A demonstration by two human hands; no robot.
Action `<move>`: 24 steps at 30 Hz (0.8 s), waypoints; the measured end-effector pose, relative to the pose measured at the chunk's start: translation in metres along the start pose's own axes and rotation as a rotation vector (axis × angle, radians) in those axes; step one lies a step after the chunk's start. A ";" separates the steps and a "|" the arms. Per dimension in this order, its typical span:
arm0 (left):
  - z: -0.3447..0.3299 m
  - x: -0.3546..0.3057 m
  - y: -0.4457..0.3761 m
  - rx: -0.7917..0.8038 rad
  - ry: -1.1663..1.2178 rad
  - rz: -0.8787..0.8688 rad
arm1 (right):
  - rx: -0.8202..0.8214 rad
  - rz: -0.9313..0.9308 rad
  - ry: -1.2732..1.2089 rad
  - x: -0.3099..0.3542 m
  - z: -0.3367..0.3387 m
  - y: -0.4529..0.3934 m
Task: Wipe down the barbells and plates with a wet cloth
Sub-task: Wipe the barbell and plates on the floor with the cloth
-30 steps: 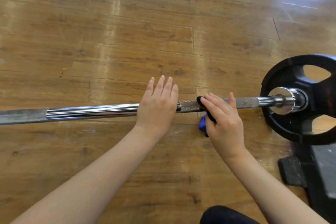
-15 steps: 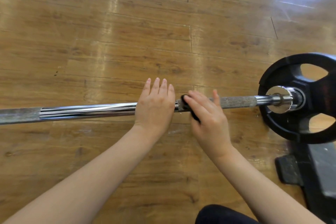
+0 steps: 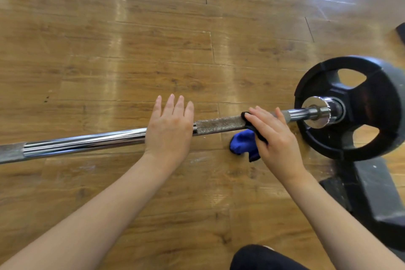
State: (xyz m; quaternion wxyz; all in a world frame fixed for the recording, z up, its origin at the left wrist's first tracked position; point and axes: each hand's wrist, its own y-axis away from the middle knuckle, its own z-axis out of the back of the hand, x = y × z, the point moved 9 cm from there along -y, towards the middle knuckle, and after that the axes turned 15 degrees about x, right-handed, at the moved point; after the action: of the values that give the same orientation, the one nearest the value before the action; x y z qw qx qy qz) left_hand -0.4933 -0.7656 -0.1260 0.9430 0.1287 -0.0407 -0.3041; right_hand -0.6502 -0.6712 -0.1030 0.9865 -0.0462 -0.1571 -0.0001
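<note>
Head view.
Left hand (image 3: 168, 129): flat on the barbell (image 3: 87, 141), palm down, fingers straight and close together, holding nothing.
Right hand (image 3: 275, 141): fingers curled over the bar's rough grip section, pressing a cloth (image 3: 244, 143) round it.
Cloth: blue with a black edge, bunched, hanging below the bar beside the right hand.
Barbell: chrome, lying across a wooden floor (image 3: 153, 50).
Plate (image 3: 372, 109): black, with cut-out holes, mounted on the bar's right end.

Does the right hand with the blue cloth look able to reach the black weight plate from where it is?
Probably yes. The right hand holds the blue cloth on the steel barbell, and only bare bar lies between it and the black weight plate.
</note>
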 end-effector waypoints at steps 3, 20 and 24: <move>-0.001 -0.008 -0.004 -0.048 0.003 -0.032 | -0.098 -0.056 -0.012 0.006 0.002 -0.002; 0.001 -0.016 -0.002 -0.023 0.072 -0.131 | -0.156 0.036 0.027 0.066 -0.028 0.001; 0.004 -0.015 0.000 -0.034 0.056 -0.135 | -0.063 0.088 0.037 0.061 -0.031 0.002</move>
State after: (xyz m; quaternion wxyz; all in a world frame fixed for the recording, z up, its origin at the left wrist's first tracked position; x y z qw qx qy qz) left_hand -0.5064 -0.7575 -0.1223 0.9231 0.1237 -0.0003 -0.3640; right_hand -0.5828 -0.6709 -0.1139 0.9864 -0.0841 -0.1364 0.0375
